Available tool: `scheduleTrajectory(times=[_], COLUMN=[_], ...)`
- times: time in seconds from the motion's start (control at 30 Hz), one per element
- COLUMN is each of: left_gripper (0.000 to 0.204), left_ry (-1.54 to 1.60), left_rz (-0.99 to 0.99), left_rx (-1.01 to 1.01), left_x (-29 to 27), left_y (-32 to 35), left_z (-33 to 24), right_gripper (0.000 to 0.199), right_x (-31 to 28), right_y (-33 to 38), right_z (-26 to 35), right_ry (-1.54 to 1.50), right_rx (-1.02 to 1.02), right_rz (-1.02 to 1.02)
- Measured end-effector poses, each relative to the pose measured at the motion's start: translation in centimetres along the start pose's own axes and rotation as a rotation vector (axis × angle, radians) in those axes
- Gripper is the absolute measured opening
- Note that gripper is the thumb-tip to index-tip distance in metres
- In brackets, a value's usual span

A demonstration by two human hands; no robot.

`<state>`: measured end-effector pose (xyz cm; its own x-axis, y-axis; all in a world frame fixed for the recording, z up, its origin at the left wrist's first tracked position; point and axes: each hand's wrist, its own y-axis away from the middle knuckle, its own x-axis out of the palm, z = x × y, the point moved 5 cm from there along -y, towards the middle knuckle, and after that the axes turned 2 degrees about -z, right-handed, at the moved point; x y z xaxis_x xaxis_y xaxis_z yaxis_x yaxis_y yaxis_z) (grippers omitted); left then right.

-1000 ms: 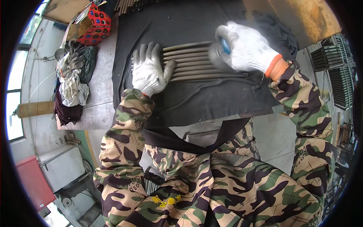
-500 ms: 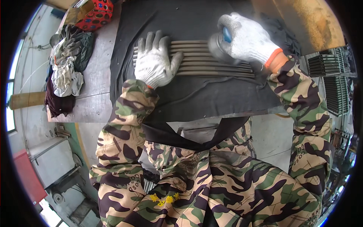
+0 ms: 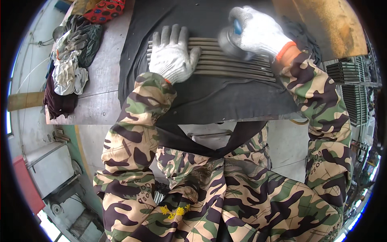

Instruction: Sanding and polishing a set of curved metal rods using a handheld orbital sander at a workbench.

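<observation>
Several long, thin metal rods [image 3: 219, 63] lie side by side on a black cloth [image 3: 217, 101] over the table. My left hand [image 3: 172, 54], in a white glove with grey fingers, rests flat across their left part with its fingers stretched out. My right hand [image 3: 261, 34], in a similar glove with an orange cuff, is closed round a rounded grey tool [image 3: 230, 43] with a blue part [image 3: 238, 26]. Motion blurs this tool, and its exact kind cannot be made out. It is over the middle to right part of the rods, covering some of them.
Crumpled gloves and rags [image 3: 70, 60] lie on the table's left side, near a red patterned item [image 3: 105, 11]. A brown-stained board [image 3: 322, 26] stands at the back right, with dark cloth beside it. Stacked dark metal pieces [image 3: 354, 101] are at the far right.
The whole view has shifted a little. The rods slant slightly more, and the tool in my right hand is a bit farther left along them. My left hand stays flat on the rods.
</observation>
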<state>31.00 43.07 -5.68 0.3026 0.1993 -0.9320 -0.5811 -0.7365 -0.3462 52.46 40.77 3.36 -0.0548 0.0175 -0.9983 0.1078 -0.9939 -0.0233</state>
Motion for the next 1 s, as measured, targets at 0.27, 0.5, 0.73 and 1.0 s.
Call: scheduleTrajectory(times=[0.27, 0.5, 0.73, 1.0], left_gripper=[0.062, 0.057, 0.057, 0.057], left_ry=[-0.04, -0.014, -0.025, -0.036], left_rz=[-0.023, -0.049, -0.045, -0.03], left_rx=[-0.008, -0.014, -0.005, -0.039], left_x=[1.0, 0.5, 0.1, 0.7], left_y=[-2.9, -2.2, -1.4, -3.0], left_z=[0.9, 0.8, 0.2, 0.6], right_gripper=[0.037, 0.04, 0.045, 0.044], right_x=[0.8, 0.4, 0.1, 0.2], right_y=[0.3, -0.5, -1.4, -0.9], right_z=[1.1, 1.5, 1.9, 2.3], right_ry=[-0.085, -0.009, 0.018, -0.033], right_rx=[-0.11, -0.028, 0.001, -0.045], right_rz=[-0.077, 0.001, 0.052, 0.01])
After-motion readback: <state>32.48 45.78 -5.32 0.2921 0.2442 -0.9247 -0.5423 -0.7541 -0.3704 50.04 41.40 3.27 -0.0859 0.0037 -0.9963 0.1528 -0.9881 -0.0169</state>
